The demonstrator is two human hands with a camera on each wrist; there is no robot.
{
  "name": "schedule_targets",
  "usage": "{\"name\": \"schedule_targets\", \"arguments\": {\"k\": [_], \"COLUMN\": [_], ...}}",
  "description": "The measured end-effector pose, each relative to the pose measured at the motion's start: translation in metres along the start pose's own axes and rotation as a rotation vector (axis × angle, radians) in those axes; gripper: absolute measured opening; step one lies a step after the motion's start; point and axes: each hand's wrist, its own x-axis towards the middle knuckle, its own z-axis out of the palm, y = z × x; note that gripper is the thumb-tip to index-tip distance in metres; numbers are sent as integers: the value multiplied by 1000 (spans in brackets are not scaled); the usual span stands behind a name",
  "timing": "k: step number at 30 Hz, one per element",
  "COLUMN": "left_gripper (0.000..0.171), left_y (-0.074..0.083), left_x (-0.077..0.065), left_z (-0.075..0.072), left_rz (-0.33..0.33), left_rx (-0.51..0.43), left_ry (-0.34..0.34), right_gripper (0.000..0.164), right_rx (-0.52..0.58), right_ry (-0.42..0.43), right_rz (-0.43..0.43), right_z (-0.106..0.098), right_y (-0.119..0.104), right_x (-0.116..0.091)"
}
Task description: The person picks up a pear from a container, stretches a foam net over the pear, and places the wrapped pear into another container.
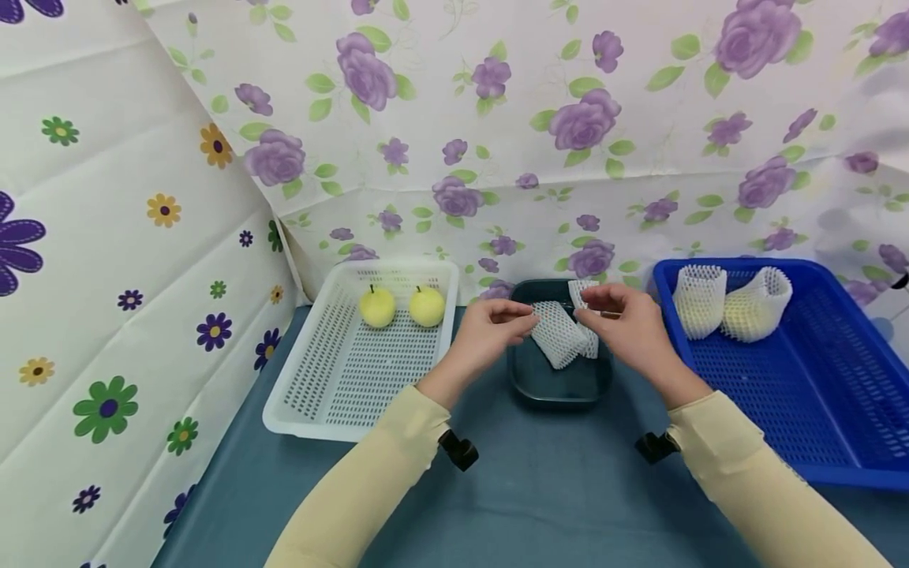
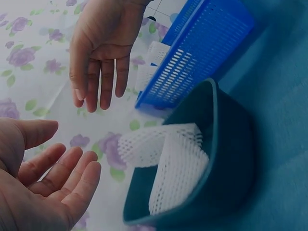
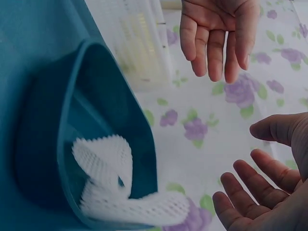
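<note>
My left hand (image 1: pixel 490 331) hovers over the left side of a dark teal box (image 1: pixel 561 401), its fingers loosely bent and holding nothing. Facing it across the box is my right hand (image 1: pixel 634 330), also holding nothing, with thumb and fingers apart. Inside the box lie white foam net sleeves (image 1: pixel 559 334), flat and overlapping; one sleeve (image 3: pixel 166 208) sticks out over the rim in the right wrist view. Both wrist views show a gap between the palms, and neither hand touches the sleeves there.
At left, a white basket (image 1: pixel 284 410) holds two round yellow pears (image 1: pixel 377 306). A blue basket (image 1: pixel 788 386) at right contains two pale fruits in foam net sleeves (image 1: pixel 757 306). Flowered sheets (image 1: pixel 454 158) hang behind and to the left of the teal-covered table (image 1: pixel 554 505).
</note>
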Motion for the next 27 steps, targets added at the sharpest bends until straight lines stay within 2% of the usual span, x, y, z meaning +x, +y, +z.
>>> {"name": "schedule_targets", "arguments": {"k": [4,8,14,20,27], "left_gripper": [25,29,31,35,45], "left_y": [-8,-14,-19,-24,-27], "left_x": [-7,-14,-25,-32,-41], "left_z": [-10,-24,-56,-108,-178], "left_rz": [-9,-45,-86,-98,-67], "left_rx": [29,25,-31,-100,38], "left_ry": [0,-7,33,144,268], "right_gripper": [35,31,29,33,43], "right_rx": [29,58,78,105,106], "right_ry": [-23,-54,-98,-148,-137], "right_rz": [-25,-8,13,13,-11], "right_z": [13,26,43,60,84], "right_y": [1,1,-9,-22,-40], "right_x": [-1,-1,1,10,30]}}
